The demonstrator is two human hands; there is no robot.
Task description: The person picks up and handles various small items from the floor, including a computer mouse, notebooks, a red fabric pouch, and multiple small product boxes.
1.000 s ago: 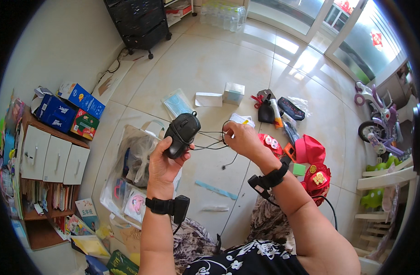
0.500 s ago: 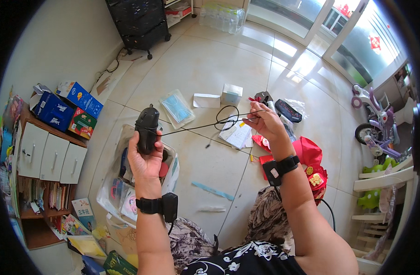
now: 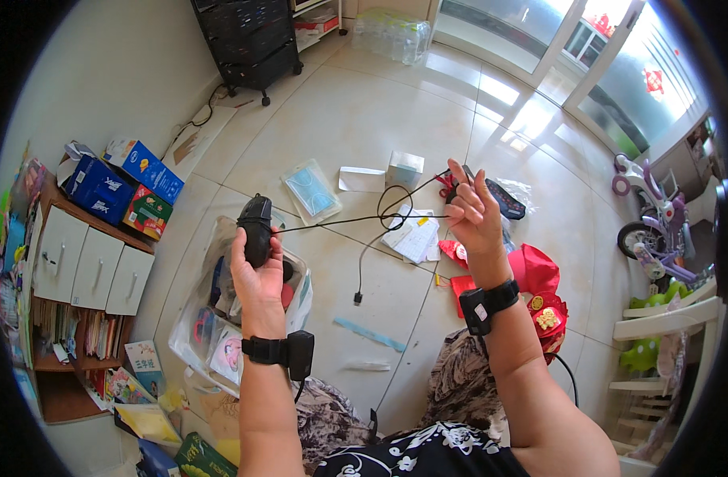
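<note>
The black mouse (image 3: 255,229) is held up at about 9 o'clock, the left hand (image 3: 257,270) closed around it. Its cable (image 3: 356,219) runs taut across to 3 o'clock, where the right hand (image 3: 473,213) pinches it between thumb and forefinger, the other fingers spread. Most of the cable looks pulled straight; one loop (image 3: 392,203) near the right hand and the tail with its plug (image 3: 355,299), dangling at 6 o'clock over the floor (image 3: 356,111), remain to be dealt with. A clear bag (image 3: 221,334) of oddments lies below the mouse.

Your left hand (image 3: 257,266) is raised at ten o'clock, fingers curled in a closed grip; your right hand (image 3: 471,211) is up at one o'clock, thumb and forefinger pinched, other fingers spread.
</note>
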